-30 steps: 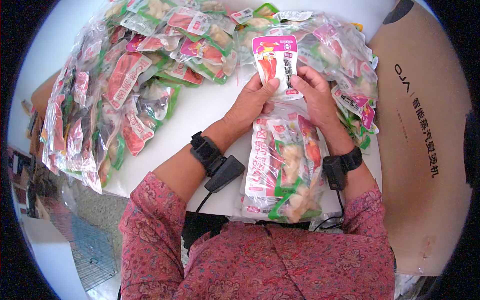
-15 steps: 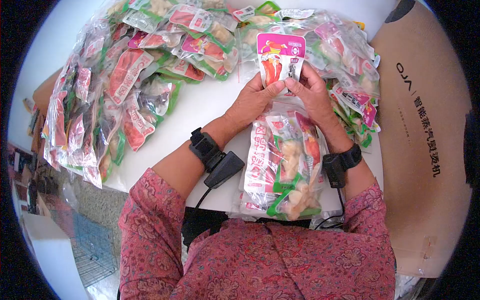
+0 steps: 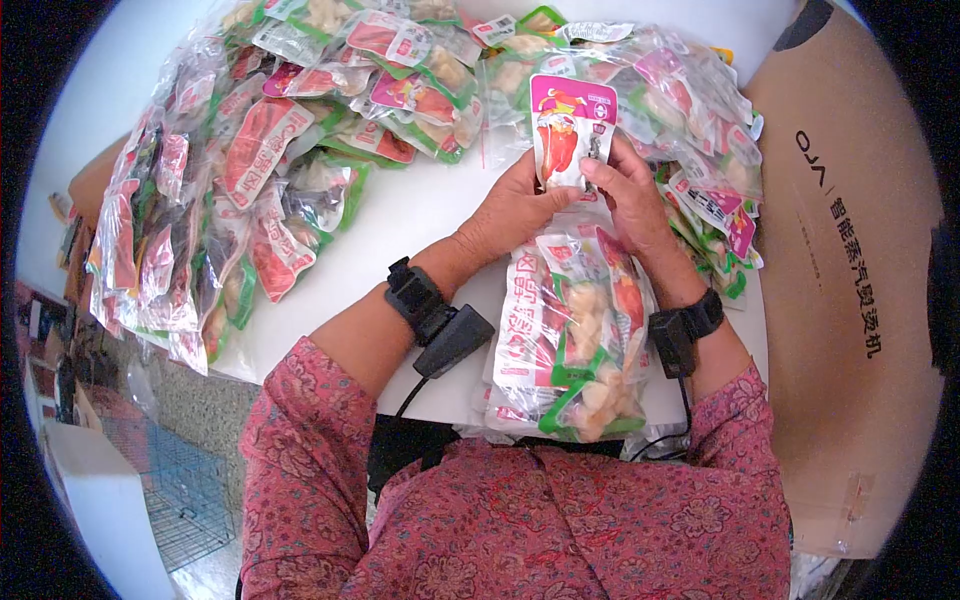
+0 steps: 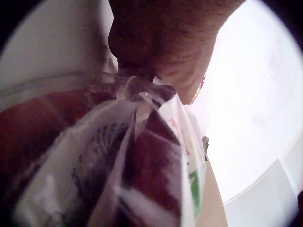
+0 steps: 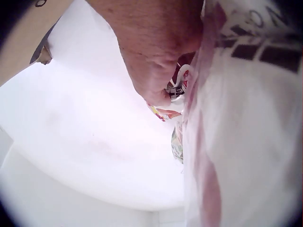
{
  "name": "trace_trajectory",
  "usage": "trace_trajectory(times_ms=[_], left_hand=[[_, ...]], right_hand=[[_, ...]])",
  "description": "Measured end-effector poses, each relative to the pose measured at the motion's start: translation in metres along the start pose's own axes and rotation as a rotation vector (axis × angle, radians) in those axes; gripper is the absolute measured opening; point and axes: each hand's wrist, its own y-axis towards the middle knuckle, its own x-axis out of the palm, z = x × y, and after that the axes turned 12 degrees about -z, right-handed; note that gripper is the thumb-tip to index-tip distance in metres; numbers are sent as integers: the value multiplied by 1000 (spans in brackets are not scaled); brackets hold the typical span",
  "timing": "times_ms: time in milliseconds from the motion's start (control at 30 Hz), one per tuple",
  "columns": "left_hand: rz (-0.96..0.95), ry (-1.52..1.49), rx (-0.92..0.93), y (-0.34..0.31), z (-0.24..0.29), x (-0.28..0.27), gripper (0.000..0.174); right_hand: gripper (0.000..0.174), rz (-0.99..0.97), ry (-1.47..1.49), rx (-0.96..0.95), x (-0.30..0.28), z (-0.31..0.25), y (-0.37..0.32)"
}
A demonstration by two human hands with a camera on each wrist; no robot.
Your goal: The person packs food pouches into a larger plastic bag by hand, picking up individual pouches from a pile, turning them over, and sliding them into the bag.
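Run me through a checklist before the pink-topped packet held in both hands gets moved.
1. Grip of the left hand on the pink-topped packet: thumb pinches its lower edge, ok.
2. Grip of the right hand: fingers pinch the other lower edge, ok.
3. Packet's printed face toward the head camera: ok.
4. Mouth of the clear bag under the hands open: cannot tell, the hands hide it.
5. Bare stretch of table beside the left hand: ok.
6. Packet seal intact: cannot tell, the wrist views are blurred.
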Motion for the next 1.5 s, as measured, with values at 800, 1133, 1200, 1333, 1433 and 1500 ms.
trace_trajectory(times_ms=[800,1133,1200,1333,1433,1500], left_hand=[[2,136,-54,-1,-6,-4,55],[1,186,-59,1,-12,-9,53],[5,172,-58,0,-12,-8,53],[21,143,-48,0,-10,-7,55],[5,177,-9,1,-7,-6,51],[40,123,4,-1,-2,0,38]], right_hand=[[28,-14,-6,13,-2,2,-3],[29,-9,9,10,-2,7,-1],[30,-2,12,2,-3,10,-1],[30,4,39,14,-3,12,-2],[30,14,45,15,-2,10,-2],[29,10,-60,10,-3,5,-2]])
